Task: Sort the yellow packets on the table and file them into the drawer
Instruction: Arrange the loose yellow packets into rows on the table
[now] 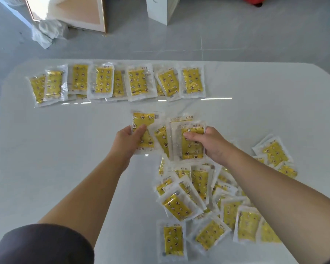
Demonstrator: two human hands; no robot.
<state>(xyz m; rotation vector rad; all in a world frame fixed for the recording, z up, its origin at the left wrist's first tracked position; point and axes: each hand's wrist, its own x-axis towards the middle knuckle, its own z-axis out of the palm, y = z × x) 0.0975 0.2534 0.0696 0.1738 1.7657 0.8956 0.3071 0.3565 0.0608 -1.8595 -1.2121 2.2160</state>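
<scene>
Head view looks down on yellow foil packets printed with small stars and moons, each sealed in a clear plastic sleeve. One such single packet [143, 119] is held upright above the middle of the glossy white table [65, 159], the left hand [129, 142] gripping its lower half with the thumb across its front. Just beside it, touching its edge, the right hand [212, 144] curls its fingers over the top of a fanned bunch of packets [191, 149], several overlapping. Beneath the right forearm, toward the near right of the table, lies a loose heap of packets [177, 206] at all angles. Along the far edge a tidy row of packets [138, 82] sits side by side, some overlapped. A dark sleeve [40, 244] shows at the lower left. Beyond the table, on the grey floor [255, 35], are a wood-framed panel [74, 12], crumpled white plastic [46, 33] and a white carton [162, 8].
</scene>
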